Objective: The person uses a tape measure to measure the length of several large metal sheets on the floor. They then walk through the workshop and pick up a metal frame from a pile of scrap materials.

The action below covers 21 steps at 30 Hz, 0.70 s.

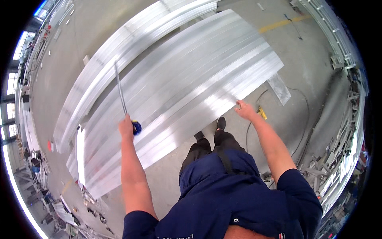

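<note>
A wide row of long silvery aluminium profiles (175, 91) lies side by side before me, bowed by the lens. My left hand (126, 128) is closed around a blue tape measure (136, 127) with yellow on it, held over the left part of the row. From that hand a narrow grey strip (121, 91), apparently the tape's blade, runs away across the profiles to the farther bundle. Over at the near edge, right of my feet, my right hand (245, 110) has its fingers bent onto the rim of the nearest profile, gripping it; the fingertips are partly hidden.
Beyond the row lies a second bundle of long profiles (103, 63). A short flat metal piece (279, 88) sticks out at the right end. Near my right forearm are a yellow tool (262, 113) and a dark cable (307, 115) on the floor. Scrap metal (324, 167) lies along the right.
</note>
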Motion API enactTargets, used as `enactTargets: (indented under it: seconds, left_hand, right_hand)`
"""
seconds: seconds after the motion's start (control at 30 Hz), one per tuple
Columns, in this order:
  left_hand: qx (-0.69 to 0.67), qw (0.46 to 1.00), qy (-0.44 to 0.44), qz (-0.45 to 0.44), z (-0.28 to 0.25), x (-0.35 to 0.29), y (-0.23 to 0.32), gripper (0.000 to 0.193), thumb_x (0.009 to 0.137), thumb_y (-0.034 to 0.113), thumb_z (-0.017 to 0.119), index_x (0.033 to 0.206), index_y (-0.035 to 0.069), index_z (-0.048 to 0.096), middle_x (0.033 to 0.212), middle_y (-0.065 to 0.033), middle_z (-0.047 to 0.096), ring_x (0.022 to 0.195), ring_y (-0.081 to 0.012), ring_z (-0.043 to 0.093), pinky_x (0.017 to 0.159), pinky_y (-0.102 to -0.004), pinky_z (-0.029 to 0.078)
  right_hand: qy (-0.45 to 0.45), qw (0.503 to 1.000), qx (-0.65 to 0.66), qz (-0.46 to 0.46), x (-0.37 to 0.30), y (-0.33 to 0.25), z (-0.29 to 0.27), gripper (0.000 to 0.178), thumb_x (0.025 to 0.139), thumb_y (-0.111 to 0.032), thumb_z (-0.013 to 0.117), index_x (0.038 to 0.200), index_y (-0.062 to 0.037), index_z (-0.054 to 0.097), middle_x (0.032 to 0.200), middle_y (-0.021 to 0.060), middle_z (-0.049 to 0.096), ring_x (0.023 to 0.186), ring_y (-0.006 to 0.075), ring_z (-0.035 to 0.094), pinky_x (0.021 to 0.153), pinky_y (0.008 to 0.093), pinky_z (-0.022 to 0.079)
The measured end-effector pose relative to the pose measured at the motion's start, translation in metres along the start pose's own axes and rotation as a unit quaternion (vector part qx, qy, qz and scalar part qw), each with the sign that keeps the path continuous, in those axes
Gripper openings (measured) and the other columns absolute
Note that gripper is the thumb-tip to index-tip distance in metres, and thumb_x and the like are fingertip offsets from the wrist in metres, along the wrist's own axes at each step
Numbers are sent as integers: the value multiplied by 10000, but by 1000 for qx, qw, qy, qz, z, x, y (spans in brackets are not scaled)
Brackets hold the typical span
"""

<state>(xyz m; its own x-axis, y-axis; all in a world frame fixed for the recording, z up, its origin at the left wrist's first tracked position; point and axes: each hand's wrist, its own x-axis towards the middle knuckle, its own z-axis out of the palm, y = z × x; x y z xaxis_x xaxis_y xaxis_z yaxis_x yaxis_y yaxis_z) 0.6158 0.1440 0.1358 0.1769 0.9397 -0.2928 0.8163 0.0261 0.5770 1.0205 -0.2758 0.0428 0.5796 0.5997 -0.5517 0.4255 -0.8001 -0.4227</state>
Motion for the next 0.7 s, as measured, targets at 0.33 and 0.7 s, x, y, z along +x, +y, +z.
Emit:
enactTargets:
  seconds: [0.33, 0.7]
  left_hand:
    - [60, 905, -390, 159, 169, -207, -36, 504, 907, 459, 538, 770, -7, 673, 678, -169, 645, 622, -255, 614, 637, -413, 475]
    - [321, 463, -559, 609, 275, -129, 18, 358, 972, 313, 395, 892, 52, 628, 671, -183, 605, 617, -365, 563, 610, -471, 452]
  right_hand:
    - [54, 984, 83, 150, -108, 30, 28, 490, 827, -341, 557, 1251, -105, 491, 1083, 183, 642, 1027, 393, 592, 870, 492, 474]
    - [116, 877, 240, 399, -357, 167, 169, 484, 802, -329, 554, 1211, -72, 566, 1224, 163, 578, 1087, 348, 576, 907, 456, 466]
